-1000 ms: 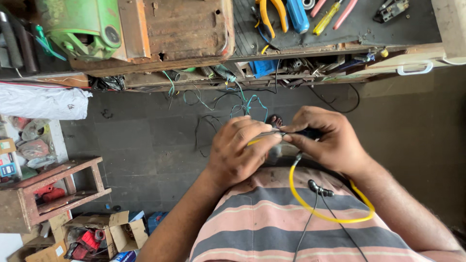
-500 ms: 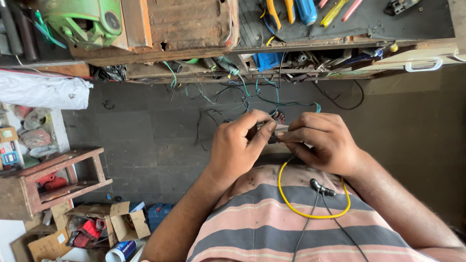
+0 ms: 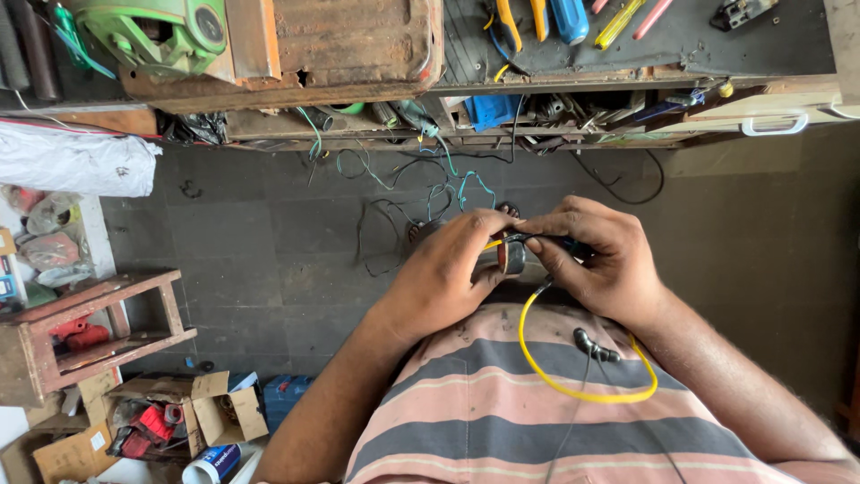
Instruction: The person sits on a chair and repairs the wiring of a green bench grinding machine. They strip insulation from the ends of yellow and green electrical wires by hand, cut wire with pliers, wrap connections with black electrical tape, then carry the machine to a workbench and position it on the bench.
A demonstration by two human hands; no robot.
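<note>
Left hand: your left hand (image 3: 448, 273) is closed, thumb and fingertips pinching the roll of tape (image 3: 511, 257) at the middle of the view.
Right hand: your right hand (image 3: 596, 255) is closed around the yellow wire (image 3: 573, 391), fingers pressing it against the roll.
Yellow wire: it runs from between both hands and loops down over your striped shirt (image 3: 502, 421).
Black cable: a thin black cable (image 3: 591, 345) lies on the shirt inside the loop.
Surroundings: workbench (image 3: 627, 54) with hand tools above; wooden stool (image 3: 90, 332) at left.
</note>
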